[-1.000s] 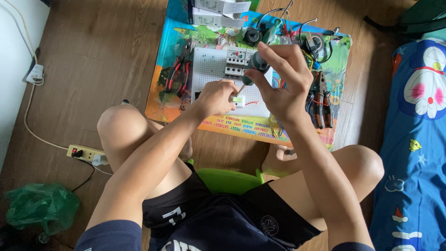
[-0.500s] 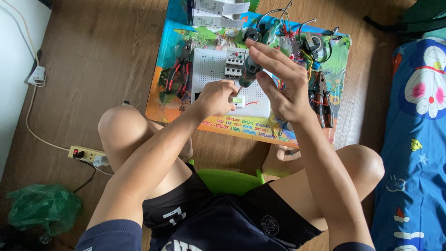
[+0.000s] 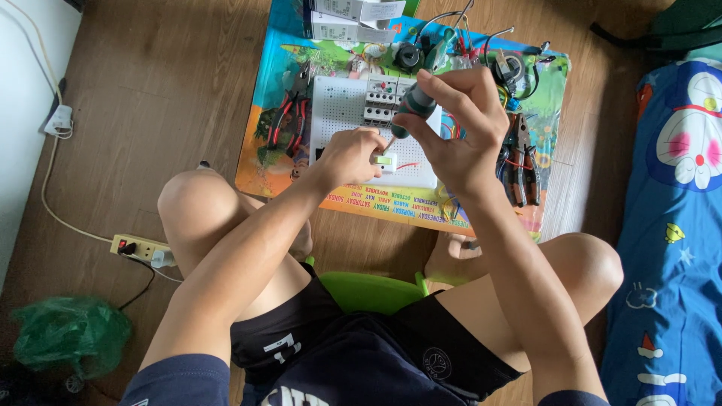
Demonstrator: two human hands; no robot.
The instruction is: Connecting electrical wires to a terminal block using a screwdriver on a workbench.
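1. The right hand [image 3: 459, 135] is closed around the dark green handle of a screwdriver [image 3: 410, 113], fingers wrapped near the top, the tool tilted with its thin metal shaft slanting down and to the left.
2. The screwdriver's tip meets a small white block with a green tab [image 3: 385, 162], which sits at the lower edge of a white perforated mounting board [image 3: 338, 113].
3. The left hand [image 3: 350, 156] is curled over that small block from the left, pressing it against the board; how much of the block the fingers actually grip is probably hidden beneath the knuckles.
4. A row of grey-and-white circuit breakers [image 3: 382, 99] stands on the board just above both hands.
5. The board lies on a colourful printed low surface [image 3: 263, 162] set on the brown wooden floor [image 3: 150, 90].
6. Red-handled pliers [image 3: 286, 120] lie left of the board; dark-handled pliers [image 3: 523, 158] lie to its right, beside the right wrist.
7. A tangle of black and red wires [image 3: 489, 56] and white cardboard boxes [image 3: 350, 19] sit at the far edge.
8. A white power strip [image 3: 139, 248] lies on the floor near the left knee.
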